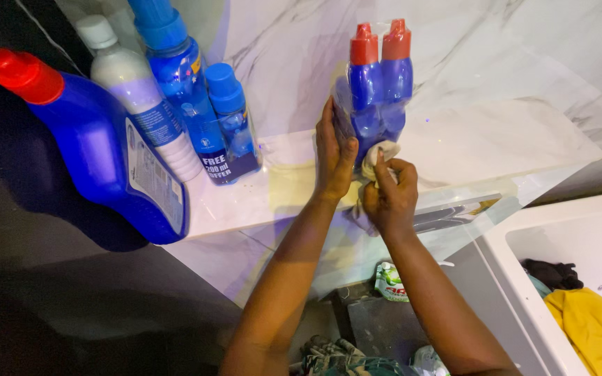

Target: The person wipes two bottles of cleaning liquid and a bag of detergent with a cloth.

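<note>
Head view: a twin pack of blue bottles with red caps (379, 90), shrink-wrapped together, is stood upright on the white marble shelf (496, 139), against the marble wall.

The left hand (334, 154) is laid flat on the pack's left side, palm on the wrap, fingers pointing up, not curled around it. The right hand (389, 193) is closed on a small pale cloth (377, 157), bunched and pressed at the pack's base, front side. The two hands are nearly touching, just in front of the pack.

Handling, judged: if full, the pack is likely fairly heavy, and tall for its footprint, so easily tipped. Bottle walls are probably stiff plastic. The film looks glossy and is probably slippery, more so if damp. Not fragile. Best hold is judged to be low on the bodies with one hand each side, or around the narrow waist under the caps; the loose film should not be relied on. The cloth is soft and light and can be pinched anywhere.

Left of the pack, on the same shelf, well apart: a large blue bottle with an angled red cap (99, 139), a white bottle (137, 97), and a banded pair of blue-capped bottles (203, 104). Below and right of the pack: a white tub (524, 278) holding yellow cloth (590, 327).
</note>
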